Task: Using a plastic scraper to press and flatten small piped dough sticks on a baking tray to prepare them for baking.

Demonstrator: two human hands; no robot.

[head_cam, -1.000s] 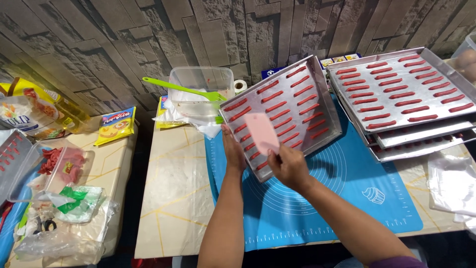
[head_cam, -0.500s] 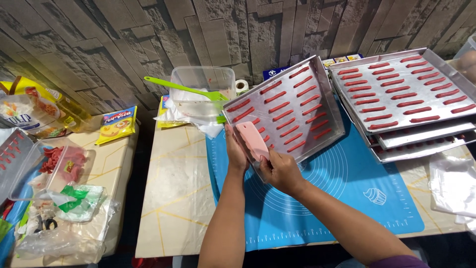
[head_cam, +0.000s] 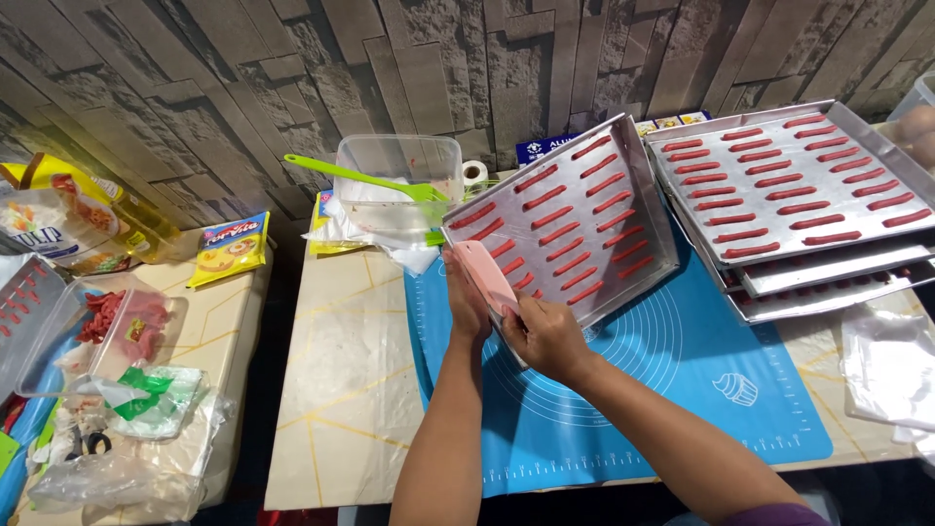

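A metal baking tray (head_cam: 651, 209) lined with rows of red piped strips is tilted up over a blue silicone mat (head_cam: 672, 390). My left hand (head_cam: 466, 302) grips the tray's near left edge. My right hand (head_cam: 545, 336) holds a pink plastic scraper (head_cam: 484, 275) against that same edge, near the lowest strips. Both forearms reach in from the bottom of the view.
A stack of similar trays (head_cam: 808, 190) with red strips sits at the right. Behind stands a clear plastic container (head_cam: 399, 180) with a green spatula (head_cam: 360, 175) across it. Snack packets (head_cam: 229, 248), a tub of red scraps (head_cam: 122, 321) and plastic bags (head_cam: 127, 429) crowd the left table.
The tray has tipped up more steeply and shifted slightly left. My right hand with the pink scraper has slid down from the tray's face to its near left edge.
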